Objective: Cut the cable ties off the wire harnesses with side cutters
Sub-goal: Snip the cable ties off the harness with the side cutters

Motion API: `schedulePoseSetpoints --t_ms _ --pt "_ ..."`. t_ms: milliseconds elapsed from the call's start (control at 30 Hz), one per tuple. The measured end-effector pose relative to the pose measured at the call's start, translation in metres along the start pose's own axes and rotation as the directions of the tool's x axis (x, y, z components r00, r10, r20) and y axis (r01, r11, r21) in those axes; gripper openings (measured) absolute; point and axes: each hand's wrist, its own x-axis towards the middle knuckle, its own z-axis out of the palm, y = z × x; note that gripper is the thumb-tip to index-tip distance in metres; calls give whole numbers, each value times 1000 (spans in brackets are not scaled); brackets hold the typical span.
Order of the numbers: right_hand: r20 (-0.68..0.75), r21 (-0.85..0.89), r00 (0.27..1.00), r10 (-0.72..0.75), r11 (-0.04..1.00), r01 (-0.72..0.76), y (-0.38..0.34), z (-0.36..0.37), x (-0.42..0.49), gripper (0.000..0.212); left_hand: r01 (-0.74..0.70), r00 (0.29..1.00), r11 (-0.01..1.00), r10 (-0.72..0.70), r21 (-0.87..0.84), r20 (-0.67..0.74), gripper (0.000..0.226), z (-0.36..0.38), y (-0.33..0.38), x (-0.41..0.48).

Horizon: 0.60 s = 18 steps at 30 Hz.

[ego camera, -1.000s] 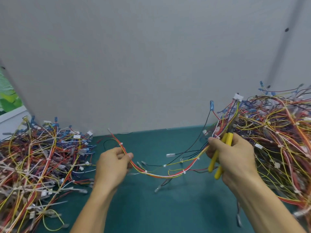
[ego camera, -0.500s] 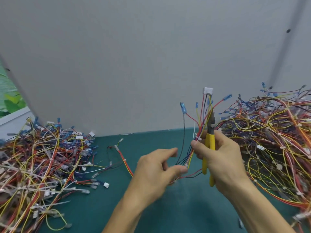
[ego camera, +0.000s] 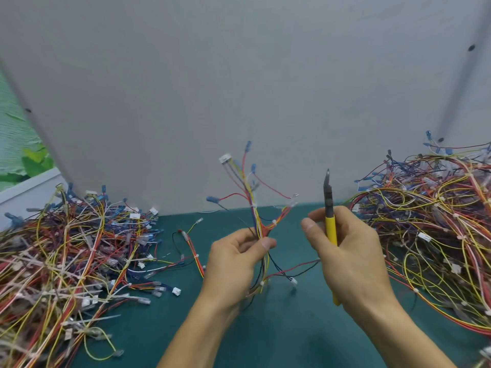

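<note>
My left hand (ego camera: 233,258) pinches a wire harness (ego camera: 252,197) of red, yellow, blue and black wires and holds it upright above the green table. White cable ties (ego camera: 274,222) wrap the bundle just above my fingers. Its blue terminals and a white connector (ego camera: 225,158) fan out at the top, and loose ends hang below my hand. My right hand (ego camera: 348,251) grips the yellow-handled side cutters (ego camera: 329,208), jaws pointing up, a short way to the right of the harness and apart from it.
A big heap of harnesses (ego camera: 430,221) fills the right side of the green table (ego camera: 287,335). Another heap with cut ties (ego camera: 66,256) covers the left. One loose harness (ego camera: 190,245) lies between the left heap and my left hand. A grey wall stands behind.
The harness passed from my right hand to my left, which now holds it upright. My right hand moved right with the cutters, away from the wires. The earlier harness lies on the table at left.
</note>
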Motion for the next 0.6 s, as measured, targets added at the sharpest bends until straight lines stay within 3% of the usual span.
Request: schedulePoseSetpoints --t_ms 100,200,333,400,500,600 --pt "-139 -106 965 -223 972 209 -6 4 -6 18 37 997 997 -42 -71 -67 10 -7 0 4" --pt "-242 -125 925 -292 955 268 -8 3 -7 15 61 994 994 -70 -95 -87 11 -12 -2 8" --pt "-206 -176 965 -162 976 126 4 3 -3 17 65 990 993 -77 -103 -114 17 -14 -4 10" --pt "-111 -224 994 -9 975 -16 13 8 -4 18 58 990 993 -71 -103 -120 19 -12 -4 10" --pt "66 -153 977 203 970 -191 22 20 -11 14 61 992 991 -74 -121 -105 16 -10 -3 9" --pt "124 -162 980 155 978 -134 22 31 -22 14 64 996 989 -72 -132 -55 20 -7 -4 7"
